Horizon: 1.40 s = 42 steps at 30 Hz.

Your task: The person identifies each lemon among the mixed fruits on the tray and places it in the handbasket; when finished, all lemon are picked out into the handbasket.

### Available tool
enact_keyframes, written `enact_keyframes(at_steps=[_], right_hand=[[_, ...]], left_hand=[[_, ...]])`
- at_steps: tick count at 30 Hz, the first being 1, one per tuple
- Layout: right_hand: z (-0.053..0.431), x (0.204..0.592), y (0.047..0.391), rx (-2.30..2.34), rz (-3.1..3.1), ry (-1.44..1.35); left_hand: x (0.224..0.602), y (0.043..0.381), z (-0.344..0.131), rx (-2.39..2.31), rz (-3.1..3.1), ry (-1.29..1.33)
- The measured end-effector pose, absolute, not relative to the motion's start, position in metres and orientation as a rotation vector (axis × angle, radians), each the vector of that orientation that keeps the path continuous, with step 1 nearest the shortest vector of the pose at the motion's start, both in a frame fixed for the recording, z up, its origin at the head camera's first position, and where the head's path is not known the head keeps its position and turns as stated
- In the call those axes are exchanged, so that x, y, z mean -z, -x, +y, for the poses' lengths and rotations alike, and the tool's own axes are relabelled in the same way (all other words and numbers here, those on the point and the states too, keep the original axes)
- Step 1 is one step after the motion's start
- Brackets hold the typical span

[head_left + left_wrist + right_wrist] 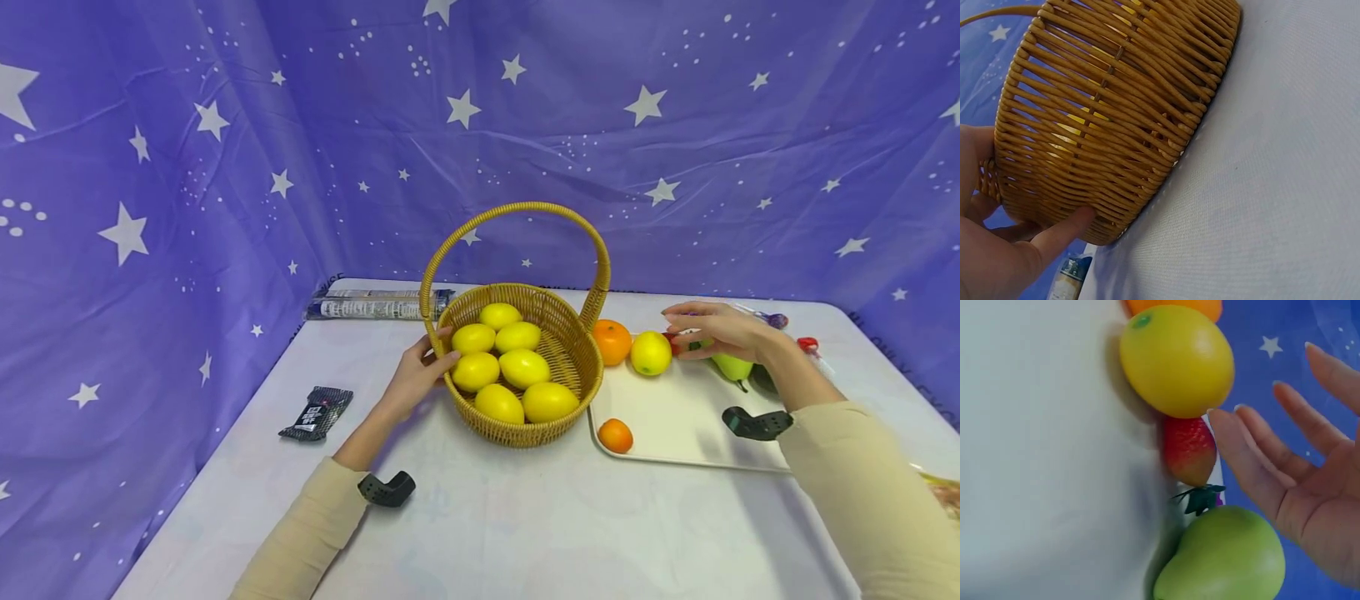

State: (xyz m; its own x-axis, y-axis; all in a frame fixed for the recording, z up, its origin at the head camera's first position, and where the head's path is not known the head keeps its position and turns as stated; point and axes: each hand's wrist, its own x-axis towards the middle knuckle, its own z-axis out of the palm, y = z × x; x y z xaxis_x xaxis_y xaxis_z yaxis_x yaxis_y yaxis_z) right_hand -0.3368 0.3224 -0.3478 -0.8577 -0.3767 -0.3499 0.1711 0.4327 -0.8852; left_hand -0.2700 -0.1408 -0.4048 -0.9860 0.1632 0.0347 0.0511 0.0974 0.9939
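Note:
A woven wicker basket (517,433) with a tall arched handle stands mid-table, holding several yellow lemons (551,402). My left hand (412,379) holds the basket at its left rim by the handle's foot; in the left wrist view one finger lies along the woven outer wall. On the right, my right hand (723,329) hovers over the far side of a cream tray (667,417), fingers spread and nothing held. Close to its fingertips in the right wrist view are a yellow lemon-like fruit (1179,362), a red strawberry (1190,450) and a green pear (1225,556).
An orange (612,342) sits at the tray's back left, a smaller orange fruit (616,436) at its front-left corner. Left of the basket lies a black wrapped packet (317,414); long plastic-wrapped packages (367,305) lie behind. A starry purple curtain (480,150) encloses the table.

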Motion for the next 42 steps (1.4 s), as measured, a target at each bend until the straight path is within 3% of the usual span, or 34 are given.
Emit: enact_keyframes(at_steps=[14, 23, 33, 42], right_hand=[[0.290, 0.357, 0.321, 1.134, 2.356, 0.101], [0.295, 0.361, 0.320, 1.189, 2.337, 0.101], [0.300, 0.313, 0.308, 1.310, 2.358, 0.318], [0.260, 0.291, 0.308, 1.189, 2.294, 0.544]], left_hand=[[0.406, 0.271, -0.141, -2.035, 2.281, -0.228], [0.407, 0.270, -0.141, -2.033, 2.277, -0.209], [0.404, 0.269, -0.141, -2.053, 2.272, -0.248], [0.406, 0.267, -0.141, -2.052, 2.300, -0.277]])
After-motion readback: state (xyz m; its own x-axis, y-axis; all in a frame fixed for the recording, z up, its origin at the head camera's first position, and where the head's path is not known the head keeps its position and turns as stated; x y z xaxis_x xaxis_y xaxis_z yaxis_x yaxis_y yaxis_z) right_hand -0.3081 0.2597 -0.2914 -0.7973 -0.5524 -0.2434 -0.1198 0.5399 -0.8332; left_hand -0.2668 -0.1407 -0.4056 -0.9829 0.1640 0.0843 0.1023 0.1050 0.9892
